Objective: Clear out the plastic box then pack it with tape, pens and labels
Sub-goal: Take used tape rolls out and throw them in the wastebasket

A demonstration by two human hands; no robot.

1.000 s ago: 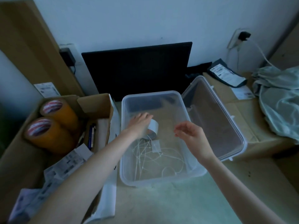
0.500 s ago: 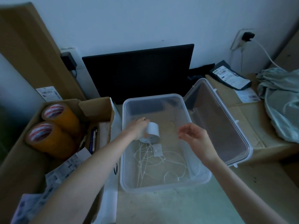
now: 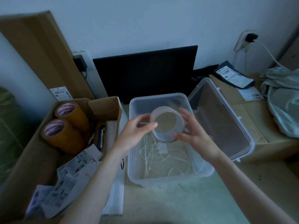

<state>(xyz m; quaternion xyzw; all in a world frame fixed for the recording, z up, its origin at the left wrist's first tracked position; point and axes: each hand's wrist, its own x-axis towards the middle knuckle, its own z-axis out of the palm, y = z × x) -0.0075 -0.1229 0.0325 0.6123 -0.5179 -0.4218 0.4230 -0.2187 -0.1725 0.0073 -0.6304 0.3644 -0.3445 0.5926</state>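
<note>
1. Two hands meet over the plastic box: your left hand and your right hand hold a clear roll of tape between them, above the box's far half.
2. Your left hand grasps the roll's left rim with its thumb across the front. Your right hand cups the right side with fingers spread and lightly bent; how firmly it grips you cannot tell from this view.
3. One tangle of white cable ties lies on the box floor under the roll, with a small white tag among them.
4. One clear lid leans against the box's right wall, its far edge propped on flattened cardboard.
5. One open cardboard carton stands just beside the box's left wall. In it you have two brown tape rolls with red-and-white printed cores, the print too small to read.
6. One blue pen lies in the carton near the rolls, and a loose pile of printed labels fills its near end; their text is blurred.
7. One black panel stands against the wall behind the box.
8. One dark parcel with a barcode label, unreadable, lies at the far right, near a pale green cloth.
</note>
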